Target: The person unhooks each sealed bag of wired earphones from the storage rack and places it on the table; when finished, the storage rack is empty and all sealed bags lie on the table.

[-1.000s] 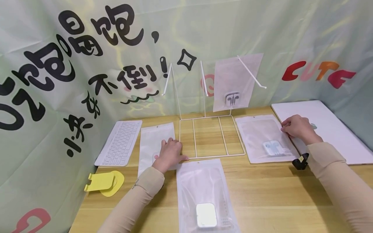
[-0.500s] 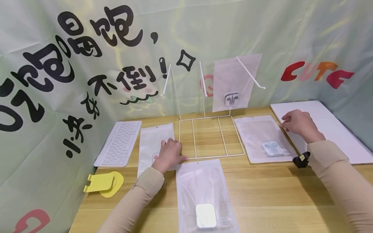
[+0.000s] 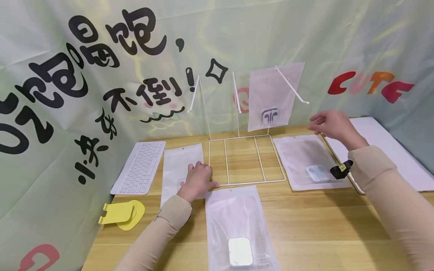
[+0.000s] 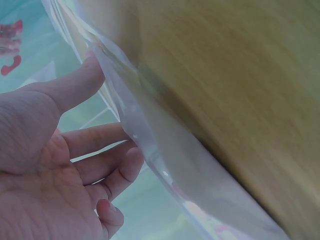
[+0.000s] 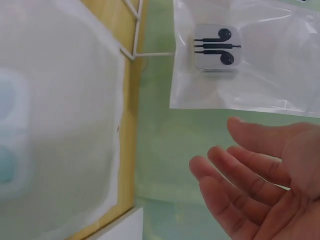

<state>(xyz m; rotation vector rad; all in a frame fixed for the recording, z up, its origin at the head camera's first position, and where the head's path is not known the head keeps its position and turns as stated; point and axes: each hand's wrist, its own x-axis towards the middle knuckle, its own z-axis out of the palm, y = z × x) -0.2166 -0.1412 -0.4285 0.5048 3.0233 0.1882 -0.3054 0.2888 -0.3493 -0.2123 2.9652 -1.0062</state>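
My left hand (image 3: 198, 178) rests with its fingertips on the left white zip bag (image 3: 176, 162), beside the wire rack (image 3: 227, 162); in the left wrist view, thumb and fingers touch the edge of a clear-fronted bag (image 4: 180, 165). My right hand (image 3: 333, 126) hovers, holding nothing, its fingers loosely bent. Under it lies the right zip bag (image 3: 298, 162), with a pale flat case inside. On the rack's right hook hangs a bag of boxed earphones (image 5: 218, 47). Nearest me lies a zip bag (image 3: 234, 210) with a white square case (image 3: 240, 251).
Left on the table are a white keyboard (image 3: 140, 167) and a yellow phone stand (image 3: 118, 214). A white flat board (image 3: 400, 158) lies at right. The rack's left hook (image 3: 194, 94) and middle hook (image 3: 236, 92) jut forward. A printed cloth (image 3: 162, 30) hangs behind.
My right hand has left the right bag's outer edge, lifting and moving left toward the back, over the bag's far corner. The left hand has stayed in place.
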